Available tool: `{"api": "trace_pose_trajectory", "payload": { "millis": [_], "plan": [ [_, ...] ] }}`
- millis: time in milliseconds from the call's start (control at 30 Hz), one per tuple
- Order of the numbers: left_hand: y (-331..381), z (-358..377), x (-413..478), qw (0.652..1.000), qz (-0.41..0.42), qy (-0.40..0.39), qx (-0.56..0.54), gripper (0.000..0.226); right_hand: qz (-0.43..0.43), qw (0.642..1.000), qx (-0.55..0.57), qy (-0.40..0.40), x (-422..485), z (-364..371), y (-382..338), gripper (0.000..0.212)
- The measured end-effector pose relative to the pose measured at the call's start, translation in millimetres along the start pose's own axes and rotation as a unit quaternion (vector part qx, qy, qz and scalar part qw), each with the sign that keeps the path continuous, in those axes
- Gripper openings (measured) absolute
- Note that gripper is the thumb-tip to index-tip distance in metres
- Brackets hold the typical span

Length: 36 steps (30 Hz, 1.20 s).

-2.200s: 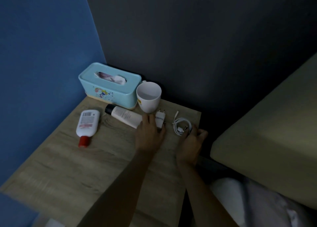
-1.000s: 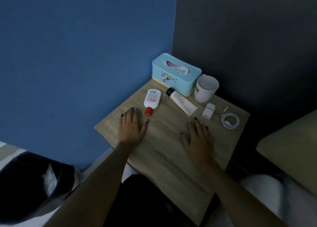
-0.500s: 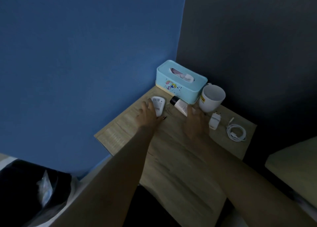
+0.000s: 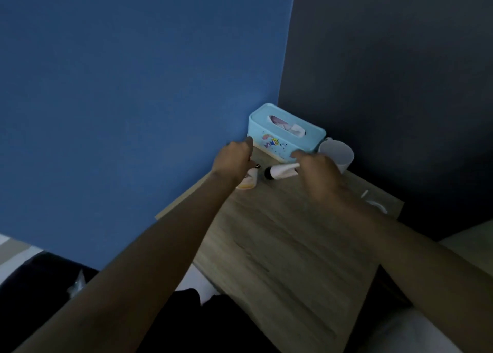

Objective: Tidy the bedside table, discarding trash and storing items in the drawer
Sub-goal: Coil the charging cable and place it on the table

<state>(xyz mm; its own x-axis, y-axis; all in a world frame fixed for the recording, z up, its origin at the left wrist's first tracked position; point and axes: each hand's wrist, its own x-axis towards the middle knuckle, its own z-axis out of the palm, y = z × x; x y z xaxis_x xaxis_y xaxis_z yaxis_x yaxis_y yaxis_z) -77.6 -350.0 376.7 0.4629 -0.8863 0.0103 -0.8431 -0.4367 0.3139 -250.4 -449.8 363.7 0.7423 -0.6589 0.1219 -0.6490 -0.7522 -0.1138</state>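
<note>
— Both hands had gone forward since a second before, when they lay flat on the tabletop (image 4: 280,246); by now each had closed on something near the tissue box (image 4: 286,136).

— Which hand had what?

— Her left hand (image 4: 234,160) was curled around the bottle (image 4: 248,183), whose lower end stuck out beneath the fist, tipped up off the wood. Her right hand (image 4: 317,171) was clamped on the tube (image 4: 278,171), holding its crimped end, I think, with the dark cap pointing left toward the other hand.

— So how did the tube lie?

— Long axis across, left to right, just in front of the box and beside the mug (image 4: 337,154). The bottle sat just left of it, near the blue wall. Each hand was already on the nearer item, so neither arm had to cross.

— And the drawer?

— I couldn't see it from where she looked. My guess is it was below the front edge, toward her, so both things would have to travel back along her forearms. A cable (image 4: 377,206) lay at the right edge, half hidden by her right arm.
</note>
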Motion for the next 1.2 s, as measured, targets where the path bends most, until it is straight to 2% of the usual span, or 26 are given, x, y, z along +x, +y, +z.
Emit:
{"api": "trace_pose_trajectory", "payload": {
  "millis": [67, 133, 267, 367, 500, 600, 667, 700, 733, 767, 833, 900, 967, 1033, 1100, 1200],
  "plan": [
    [-1.7, -5.0, 5.2, 1.000, 0.002, -0.027, -0.001, 0.030, 0.010, 0.994, 0.107, -0.016, 8.7, -21.2, -3.7, 0.037],
    [-5.5, -5.0, 7.3, 0.999, 0.002, -0.036, -0.010, 0.023, 0.008, 0.985, 0.167, -0.037, 16.7, -34.0, -8.0, 0.036],
    [-13.1, -0.8, 0.4, 0.999, 0.010, -0.015, -0.051, 0.015, 0.012, 0.977, 0.201, -0.074, 25.1, -34.2, -16.7, 0.039],
    [-20.8, -0.2, -7.4, 0.998, 0.022, -0.006, -0.058, 0.020, 0.015, 0.970, 0.233, -0.075, 26.1, -28.2, -20.3, 0.041],
    [-24.7, 3.4, -14.4, 0.997, 0.017, 0.018, -0.071, 0.037, 0.048, 0.954, 0.290, -0.062, 18.9, -15.6, -17.5, 0.037],
    [-25.5, 21.7, -26.5, 0.994, -0.029, 0.098, -0.046, 0.064, 0.080, 0.930, 0.357, -0.028, 4.6, -7.3, -14.9, 0.060],
    [-21.7, 43.0, -43.2, 0.980, -0.078, 0.167, -0.071, 0.082, 0.118, 0.889, 0.441, 0.041, -15.9, 4.6, -10.6, 0.079],
    [-18.6, 55.3, -51.3, 0.972, -0.098, 0.189, -0.102, 0.089, 0.151, 0.860, 0.482, 0.075, -29.5, 16.0, -8.6, 0.080],
    [-16.1, 67.7, -56.3, 0.964, -0.117, 0.198, -0.135, 0.094, 0.190, 0.844, 0.493, 0.093, -43.0, 29.4, -8.6, 0.079],
    [-13.7, 79.1, -59.1, 0.957, -0.138, 0.195, -0.166, 0.099, 0.229, 0.843, 0.479, 0.090, -54.7, 43.4, -12.1, 0.079],
    [-10.7, 97.8, -58.5, 0.944, -0.179, 0.173, -0.217, 0.103, 0.277, 0.859, 0.427, 0.047, -65.6, 73.4, -20.7, 0.078],
    [-11.2, 109.0, -54.1, 0.932, -0.192, 0.177, -0.251, 0.095, 0.279, 0.872, 0.401, 0.037, -61.3, 92.7, -30.4, 0.069],
    [-13.0, 118.4, -44.5, 0.916, -0.192, 0.181, -0.302, 0.077, 0.268, 0.881, 0.384, 0.063, -47.4, 103.8, -36.8, 0.047],
    [-14.9, 119.6, -32.3, 0.908, -0.181, 0.165, -0.339, 0.069, 0.255, 0.885, 0.382, 0.080, -30.5, 107.6, -40.6, 0.030],
    [-19.6, 119.8, -14.7, 0.918, -0.146, 0.181, -0.322, 0.067, 0.246, 0.881, 0.395, 0.087, -12.9, 110.1, -40.3, 0.027],
    [-27.2, 117.7, 14.4, 0.927, -0.114, 0.164, -0.318, 0.071, 0.237, 0.880, 0.394, 0.117, 10.0, 114.9, -37.9, 0.026]
  ]
}}
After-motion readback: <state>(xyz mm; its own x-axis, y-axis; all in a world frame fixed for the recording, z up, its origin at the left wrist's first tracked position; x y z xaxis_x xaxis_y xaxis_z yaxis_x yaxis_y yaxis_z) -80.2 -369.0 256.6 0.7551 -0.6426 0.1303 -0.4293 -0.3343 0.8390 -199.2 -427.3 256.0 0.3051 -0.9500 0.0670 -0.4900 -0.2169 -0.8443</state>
